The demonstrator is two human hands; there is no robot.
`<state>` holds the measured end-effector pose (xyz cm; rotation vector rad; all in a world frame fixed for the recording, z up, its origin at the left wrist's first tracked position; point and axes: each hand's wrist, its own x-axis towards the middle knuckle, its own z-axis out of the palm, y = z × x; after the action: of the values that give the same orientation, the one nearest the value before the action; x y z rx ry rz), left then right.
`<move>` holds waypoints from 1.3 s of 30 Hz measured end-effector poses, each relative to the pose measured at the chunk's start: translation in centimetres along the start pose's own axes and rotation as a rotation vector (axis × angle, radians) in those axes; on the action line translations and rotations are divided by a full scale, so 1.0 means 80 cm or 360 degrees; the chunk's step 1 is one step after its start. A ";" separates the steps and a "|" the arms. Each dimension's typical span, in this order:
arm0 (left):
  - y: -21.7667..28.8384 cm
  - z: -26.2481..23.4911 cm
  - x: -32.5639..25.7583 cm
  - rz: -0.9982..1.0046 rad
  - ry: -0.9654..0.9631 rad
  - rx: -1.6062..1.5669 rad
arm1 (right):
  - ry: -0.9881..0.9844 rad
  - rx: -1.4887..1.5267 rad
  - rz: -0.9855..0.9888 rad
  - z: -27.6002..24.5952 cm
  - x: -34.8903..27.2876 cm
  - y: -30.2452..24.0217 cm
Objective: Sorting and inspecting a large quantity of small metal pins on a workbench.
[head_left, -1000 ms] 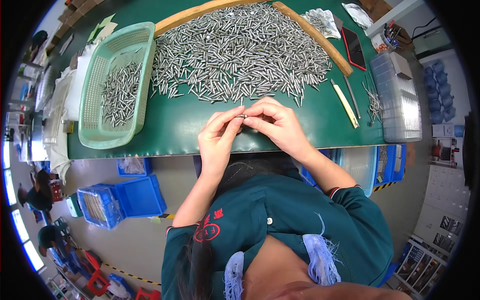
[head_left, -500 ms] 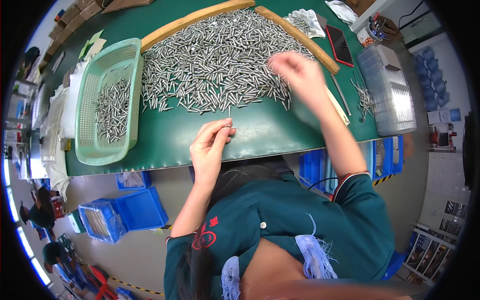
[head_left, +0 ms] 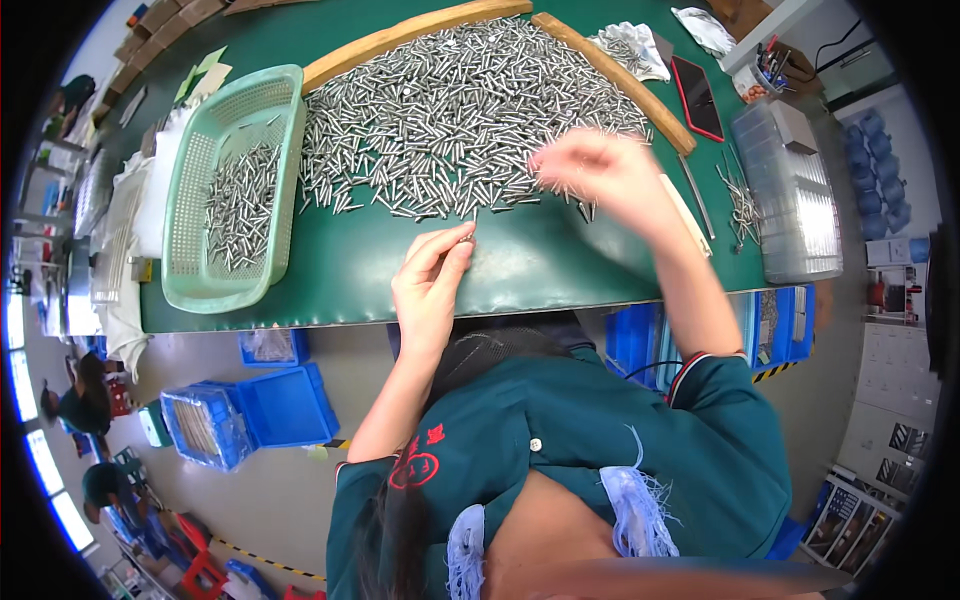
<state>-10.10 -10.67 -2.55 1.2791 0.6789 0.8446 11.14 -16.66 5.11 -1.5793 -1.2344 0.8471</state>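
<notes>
Steel pins (head_left: pixel 450 120) uncounted, left hand (head_left: pixel 430 285) fingers pinching one pin (head_left: pixel 468 236), right hand (head_left: pixel 600 170) blurred, grip unclear

Around the green table (head_left: pixel 560 270)

A green basket (head_left: pixel 190 250) sits left; a dark phone (head_left: pixel 697 97) and clear plastic box (head_left: pixel 795 200) lie right; blue bins (head_left: pixel 250 410) stand on the floor below.

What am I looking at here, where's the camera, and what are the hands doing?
The camera sits on a person's head, looking down through a fisheye lens, so straight edges bend. Both bare hands work over a green table. A big pile of metal pins lies on it, with more in a green basket. The left hand pinches a pin in its fingers. The right hand, blurred, is over the pile's edge; whether it holds anything cannot be told.
</notes>
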 end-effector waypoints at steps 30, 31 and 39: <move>0.024 0.001 -0.010 0.0688 -0.0211 0.0694 | -0.0376 0.2428 0.0765 0.081 -0.044 0.061; 0.023 -0.002 -0.014 0.0680 -0.0241 0.0650 | -0.0372 0.2428 0.0766 0.081 -0.045 0.061; 0.011 -0.052 -0.076 0.0238 -0.0139 0.0511 | -0.0623 0.3170 0.0915 0.071 -0.054 0.064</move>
<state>-16.92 -13.48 -2.57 1.6631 0.6732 0.8170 6.49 -19.70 -1.67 0.0014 0.2623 1.8509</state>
